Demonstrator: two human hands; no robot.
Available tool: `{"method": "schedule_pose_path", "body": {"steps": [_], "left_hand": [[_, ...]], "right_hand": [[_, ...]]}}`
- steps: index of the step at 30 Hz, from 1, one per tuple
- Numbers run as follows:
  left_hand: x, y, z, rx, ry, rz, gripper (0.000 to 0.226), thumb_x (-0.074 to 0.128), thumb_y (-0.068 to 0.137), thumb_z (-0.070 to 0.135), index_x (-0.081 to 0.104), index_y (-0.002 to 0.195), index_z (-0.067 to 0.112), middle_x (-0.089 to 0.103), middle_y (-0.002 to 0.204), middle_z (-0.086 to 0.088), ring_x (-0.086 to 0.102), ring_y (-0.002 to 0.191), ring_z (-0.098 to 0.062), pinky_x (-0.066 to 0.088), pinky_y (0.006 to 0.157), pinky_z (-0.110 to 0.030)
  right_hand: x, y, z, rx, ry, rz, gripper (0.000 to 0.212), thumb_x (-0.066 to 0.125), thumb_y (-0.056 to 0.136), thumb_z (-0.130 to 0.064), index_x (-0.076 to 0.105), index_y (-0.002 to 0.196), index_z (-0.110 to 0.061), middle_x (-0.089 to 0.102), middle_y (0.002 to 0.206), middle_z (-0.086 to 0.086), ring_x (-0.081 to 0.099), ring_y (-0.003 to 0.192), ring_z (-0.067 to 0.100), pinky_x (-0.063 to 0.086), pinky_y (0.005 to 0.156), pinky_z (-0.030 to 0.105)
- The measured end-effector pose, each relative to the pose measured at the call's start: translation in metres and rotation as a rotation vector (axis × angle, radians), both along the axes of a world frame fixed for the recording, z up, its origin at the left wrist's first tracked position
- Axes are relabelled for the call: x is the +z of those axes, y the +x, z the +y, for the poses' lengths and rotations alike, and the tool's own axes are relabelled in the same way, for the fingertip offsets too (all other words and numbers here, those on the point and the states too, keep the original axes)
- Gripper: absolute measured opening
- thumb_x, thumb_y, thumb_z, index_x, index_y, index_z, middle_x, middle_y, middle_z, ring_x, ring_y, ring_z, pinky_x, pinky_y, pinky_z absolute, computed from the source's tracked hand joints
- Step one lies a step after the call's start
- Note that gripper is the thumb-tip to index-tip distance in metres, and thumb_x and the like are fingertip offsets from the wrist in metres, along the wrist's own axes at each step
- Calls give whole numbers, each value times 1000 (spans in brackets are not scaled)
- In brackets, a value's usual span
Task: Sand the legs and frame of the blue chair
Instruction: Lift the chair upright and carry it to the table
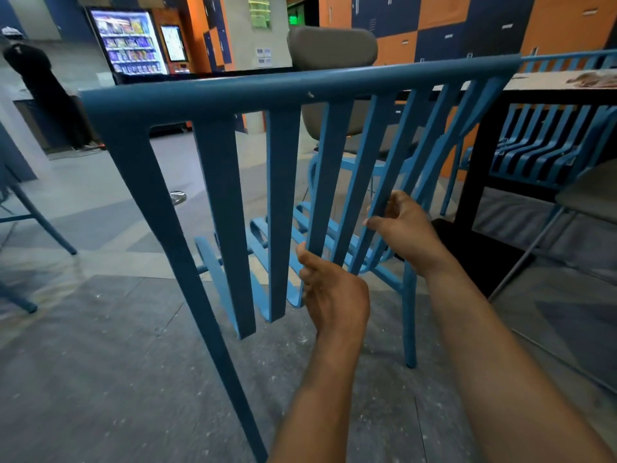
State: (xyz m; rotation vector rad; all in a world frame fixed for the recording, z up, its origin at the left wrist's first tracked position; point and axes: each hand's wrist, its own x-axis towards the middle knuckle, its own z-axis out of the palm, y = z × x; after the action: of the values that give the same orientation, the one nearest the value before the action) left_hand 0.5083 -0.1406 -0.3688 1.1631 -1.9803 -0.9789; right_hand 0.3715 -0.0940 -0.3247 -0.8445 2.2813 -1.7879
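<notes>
The blue chair [283, 91] fills the middle of the view, seen from behind its slatted back, with the top rail running across at upper centre. My left hand [334, 289] is closed around the lower part of one back slat. My right hand [407, 228] grips a slat further right, fingers curled over its edge. No sandpaper shows in either hand; whether something is pressed under the fingers is hidden. The seat slats and a front leg [410, 322] show through the back.
A dark table [484, 95] stands at the right with more blue chairs [547, 145] beyond it. A grey padded chair [330, 48] stands behind. Another blue chair's legs [43, 228] are at the left. A vending machine [130, 41] and a person in black stand at the back left.
</notes>
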Motion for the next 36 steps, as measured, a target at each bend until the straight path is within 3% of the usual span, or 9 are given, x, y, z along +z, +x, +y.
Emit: {"method": "schedule_pose_path", "body": {"steps": [6,14,20,21,23,26,29,32,36], "left_hand": [[3,14,0,-57,-18,-38,78,55,95,10,6,155,16,52,135,-21,63,109,-40,55,93,-51],[4,18,-3,-12,2,-40,67,51,97,11,9,147,27,57,128,-16,64,108,-38,56,93,-54],[33,33,-9,-93,140,-148,49,49,102,11,25,145,11,64,121,-17,66,101,-36,57,84,-46],[42,40,-10,-129,164,-183,56,49,103,11,21,151,8,65,121,-17,66,100,-34,55,83,-42],[66,53,-5,-196,225,-248,72,49,104,12,7,163,7,67,120,-18,66,100,-32,53,82,-38],[115,77,13,-245,339,-301,83,48,104,14,-3,168,22,71,108,-13,69,95,-28,54,82,-38],[175,103,33,-289,388,-319,76,52,100,13,16,166,26,71,85,2,67,81,-13,52,76,-35],[236,123,49,-324,411,-288,67,51,96,13,29,157,28,74,89,6,68,84,-15,56,80,-36],[310,139,63,-377,297,-273,87,51,97,12,3,164,39,66,72,3,62,63,-11,46,54,-24]], "right_hand": [[-6,22,11,-131,-19,26,31,68,72,-28,63,101,-35,75,92,-10,72,89,11,58,82,37],[-13,48,-3,-228,-56,46,39,67,83,-11,55,113,-33,68,95,-16,65,83,3,44,61,10],[15,52,17,-167,184,-13,41,76,87,-18,49,109,-39,59,91,-28,55,82,-3,38,65,-1],[24,54,23,-139,246,-29,41,76,87,-20,48,110,-38,61,94,-26,59,88,3,40,72,2],[46,59,37,-51,358,-84,44,76,84,-23,52,120,-33,69,113,-10,65,108,16,49,92,25],[97,73,68,19,530,-164,63,75,85,-16,54,144,-24,68,137,5,63,129,25,47,105,32],[155,98,106,-1,599,-89,57,78,89,-17,59,143,-21,68,138,2,64,129,23,49,106,33],[224,120,129,-181,610,82,36,83,87,-24,66,119,-25,70,118,-7,68,113,21,52,92,34],[313,126,132,-220,567,385,50,93,77,-23,70,121,-15,70,118,3,66,108,32,55,93,47]]}}
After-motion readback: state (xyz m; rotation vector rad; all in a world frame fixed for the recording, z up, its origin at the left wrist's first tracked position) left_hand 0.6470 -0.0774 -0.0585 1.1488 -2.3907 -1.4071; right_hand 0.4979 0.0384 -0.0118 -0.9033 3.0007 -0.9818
